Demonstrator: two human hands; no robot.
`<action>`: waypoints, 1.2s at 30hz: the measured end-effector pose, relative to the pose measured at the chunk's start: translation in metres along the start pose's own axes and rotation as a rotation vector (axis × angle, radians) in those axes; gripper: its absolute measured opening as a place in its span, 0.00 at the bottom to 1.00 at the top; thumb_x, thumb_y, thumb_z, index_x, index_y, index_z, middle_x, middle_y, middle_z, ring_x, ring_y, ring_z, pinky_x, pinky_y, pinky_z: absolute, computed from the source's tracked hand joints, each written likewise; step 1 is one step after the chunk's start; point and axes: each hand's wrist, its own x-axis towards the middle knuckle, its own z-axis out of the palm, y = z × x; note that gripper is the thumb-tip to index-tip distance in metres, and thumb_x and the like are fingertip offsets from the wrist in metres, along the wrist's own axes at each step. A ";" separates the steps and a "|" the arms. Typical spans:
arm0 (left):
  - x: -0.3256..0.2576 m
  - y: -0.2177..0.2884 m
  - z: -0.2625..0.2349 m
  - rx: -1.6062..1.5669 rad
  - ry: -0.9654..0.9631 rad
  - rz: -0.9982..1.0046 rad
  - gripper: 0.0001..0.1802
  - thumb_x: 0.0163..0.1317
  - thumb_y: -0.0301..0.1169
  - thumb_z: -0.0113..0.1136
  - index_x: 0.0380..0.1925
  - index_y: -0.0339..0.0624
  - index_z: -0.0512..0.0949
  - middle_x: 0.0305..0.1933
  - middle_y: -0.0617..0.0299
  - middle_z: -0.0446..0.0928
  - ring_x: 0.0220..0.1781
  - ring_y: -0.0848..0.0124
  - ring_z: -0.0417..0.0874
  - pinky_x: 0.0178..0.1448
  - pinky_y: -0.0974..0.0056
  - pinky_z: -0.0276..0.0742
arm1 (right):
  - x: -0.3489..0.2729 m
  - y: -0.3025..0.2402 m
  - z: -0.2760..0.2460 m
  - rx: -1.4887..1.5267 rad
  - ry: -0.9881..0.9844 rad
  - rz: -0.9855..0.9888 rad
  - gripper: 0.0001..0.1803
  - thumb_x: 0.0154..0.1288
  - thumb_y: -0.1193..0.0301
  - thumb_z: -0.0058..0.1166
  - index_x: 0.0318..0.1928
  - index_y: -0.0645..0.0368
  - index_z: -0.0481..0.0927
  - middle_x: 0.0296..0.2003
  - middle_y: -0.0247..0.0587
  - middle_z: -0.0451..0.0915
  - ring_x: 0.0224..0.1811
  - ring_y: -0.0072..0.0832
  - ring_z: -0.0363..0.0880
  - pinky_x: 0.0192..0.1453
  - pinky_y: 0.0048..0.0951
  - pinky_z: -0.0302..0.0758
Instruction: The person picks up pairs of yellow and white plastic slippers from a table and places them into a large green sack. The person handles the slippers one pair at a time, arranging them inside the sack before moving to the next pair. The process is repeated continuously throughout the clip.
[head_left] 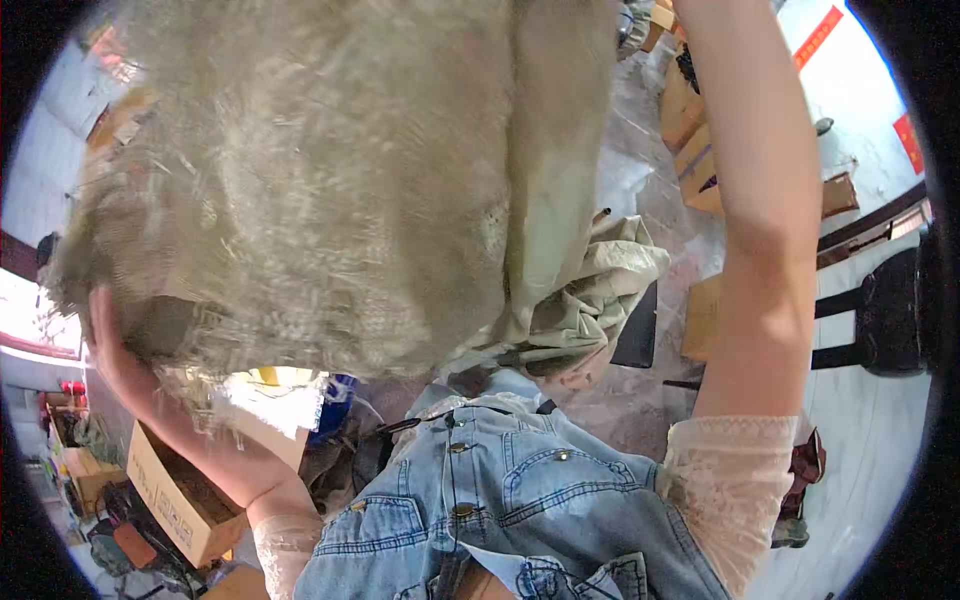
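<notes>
Beige fuzzy fabric bundle (330,170) up at 11 o'clock; my left hand (115,350) grips its underside, can't tell what my right fingers are doing.

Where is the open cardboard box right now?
In the head view, the cardboard box sits at lower left on the floor, just below the left hand that holds the woven sack, left of the denim jacket.

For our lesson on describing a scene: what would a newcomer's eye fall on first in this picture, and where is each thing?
First, the big pale woven sack filling the upper left, held up close to the camera. The left hand grips its lower left edge, while the right forearm rises at the right, its hand out of view. Below lies a blue denim jacket, bottom centre, with an open cardboard box at lower left.
</notes>
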 end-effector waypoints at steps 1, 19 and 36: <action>-0.011 0.009 0.012 -0.052 0.028 -0.151 0.30 0.55 0.30 0.68 0.57 0.31 0.72 0.56 0.52 0.75 0.57 0.64 0.75 0.58 0.61 0.74 | -0.008 0.010 -0.013 -0.067 0.009 0.021 0.19 0.75 0.62 0.42 0.52 0.65 0.77 0.43 0.42 0.80 0.43 0.29 0.78 0.50 0.29 0.76; -0.154 -0.085 0.129 -0.367 -0.824 -0.354 0.19 0.52 0.14 0.50 0.46 0.33 0.77 0.42 0.62 0.80 0.45 0.76 0.79 0.53 0.70 0.74 | -0.340 0.288 0.010 -0.884 -0.707 0.312 0.49 0.49 0.54 0.67 0.69 0.57 0.59 0.61 0.52 0.69 0.67 0.45 0.63 0.71 0.39 0.58; -0.098 -0.171 0.124 -0.501 -0.325 -0.761 0.16 0.71 0.32 0.43 0.50 0.35 0.75 0.39 0.62 0.78 0.40 0.73 0.80 0.46 0.68 0.78 | -0.371 0.389 0.098 -0.282 -0.706 0.651 0.24 0.55 0.69 0.65 0.53 0.58 0.75 0.59 0.47 0.70 0.63 0.40 0.69 0.64 0.38 0.67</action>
